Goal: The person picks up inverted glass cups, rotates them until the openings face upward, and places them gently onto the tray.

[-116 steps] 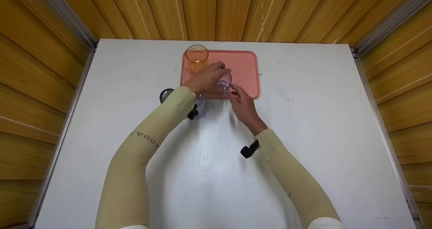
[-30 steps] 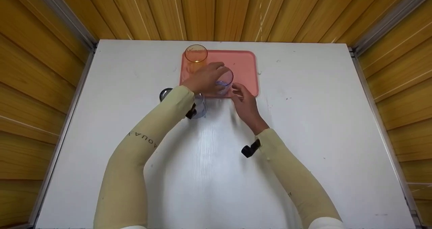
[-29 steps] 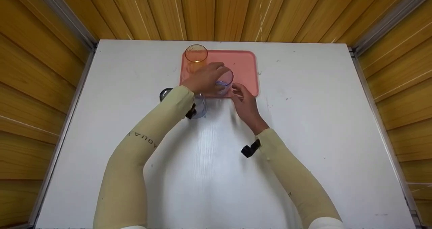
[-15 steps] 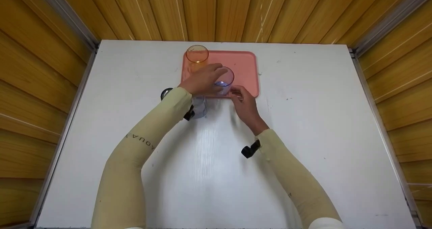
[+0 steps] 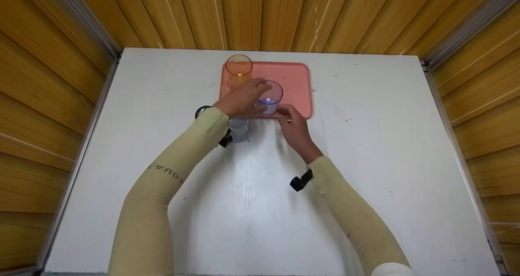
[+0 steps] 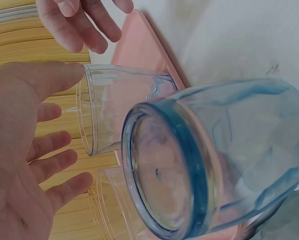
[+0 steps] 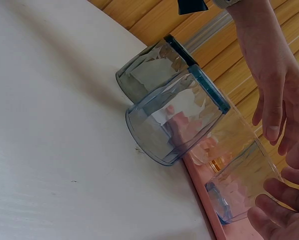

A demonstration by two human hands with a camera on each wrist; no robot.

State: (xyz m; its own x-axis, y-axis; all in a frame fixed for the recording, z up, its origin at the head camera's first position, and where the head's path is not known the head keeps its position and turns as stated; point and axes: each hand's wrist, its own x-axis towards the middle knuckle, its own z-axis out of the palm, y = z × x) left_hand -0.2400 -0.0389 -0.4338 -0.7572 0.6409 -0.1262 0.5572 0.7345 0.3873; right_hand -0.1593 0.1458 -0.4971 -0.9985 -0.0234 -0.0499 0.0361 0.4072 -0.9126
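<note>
A clear, violet-tinted drinking glass (image 5: pixel 275 92) stands upright on the pink tray (image 5: pixel 299 81), near its front edge. Over its left side lies my left hand (image 5: pixel 241 98). In the left wrist view that hand's thumb is at the rim, seemingly touching it, while the other fingers are spread loosely away from the glass. My right hand (image 5: pixel 295 130) is at the glass's lower right with relaxed, bent fingers; the right wrist view shows them close to the glass, and contact is unclear. An amber glass (image 5: pixel 239 68) stands upright at the tray's back left, partly behind my left hand.
In front of the tray, a blue-tinted glass (image 7: pixel 174 117) stands upside down on the white table (image 5: pixel 365 146). Beside it is an upside-down grey glass (image 7: pixel 150 74), mostly hidden by my left sleeve in the head view. Wood-patterned panels (image 5: pixel 276 16) surround the table.
My left hand has drawn slightly left and toward me, exposing more of the violet-tinted glass's rim. My right hand has shifted slightly toward me. The glass stays about where it was.
</note>
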